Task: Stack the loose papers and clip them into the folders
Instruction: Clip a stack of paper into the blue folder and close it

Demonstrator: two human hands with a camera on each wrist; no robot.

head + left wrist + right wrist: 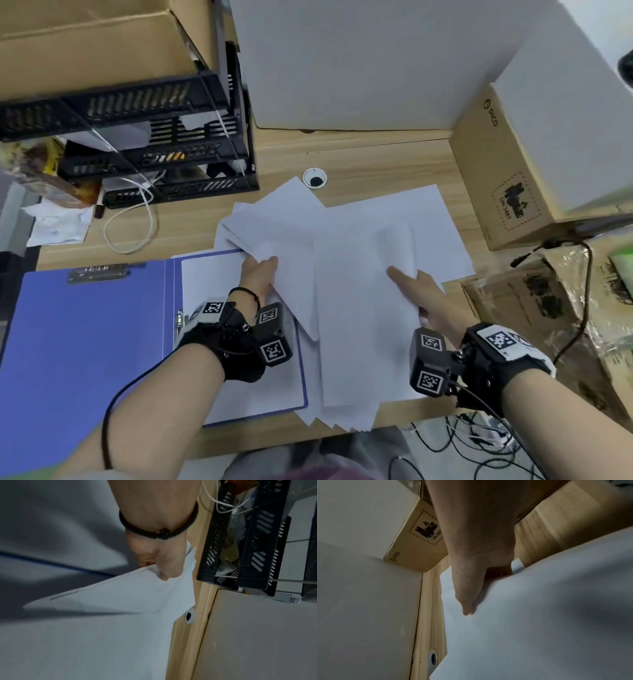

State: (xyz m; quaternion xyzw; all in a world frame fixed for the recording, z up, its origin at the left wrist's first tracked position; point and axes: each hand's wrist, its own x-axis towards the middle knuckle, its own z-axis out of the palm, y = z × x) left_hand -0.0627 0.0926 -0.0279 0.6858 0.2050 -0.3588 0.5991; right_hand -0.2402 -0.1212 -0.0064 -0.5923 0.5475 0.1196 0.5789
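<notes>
Several loose white papers (346, 260) lie fanned across the middle of the wooden desk. My left hand (260, 274) pinches the left edge of a bunch of sheets (133, 588), thumb on top, fingers underneath. My right hand (416, 291) grips the right edge of the sheets (530, 608), thumb on top and the other fingers hidden below. An open blue folder (85, 342) lies at the left, with a metal clip (97, 273) at its top and a white sheet (212, 281) on its right half.
A black stacked tray rack (144, 137) under a cardboard box (96, 41) stands at the back left, with a white cable (137, 219) beside it. A large white box (359, 61) and a PICO carton (507, 178) close the back and right. A desk grommet (314, 178) lies behind the papers.
</notes>
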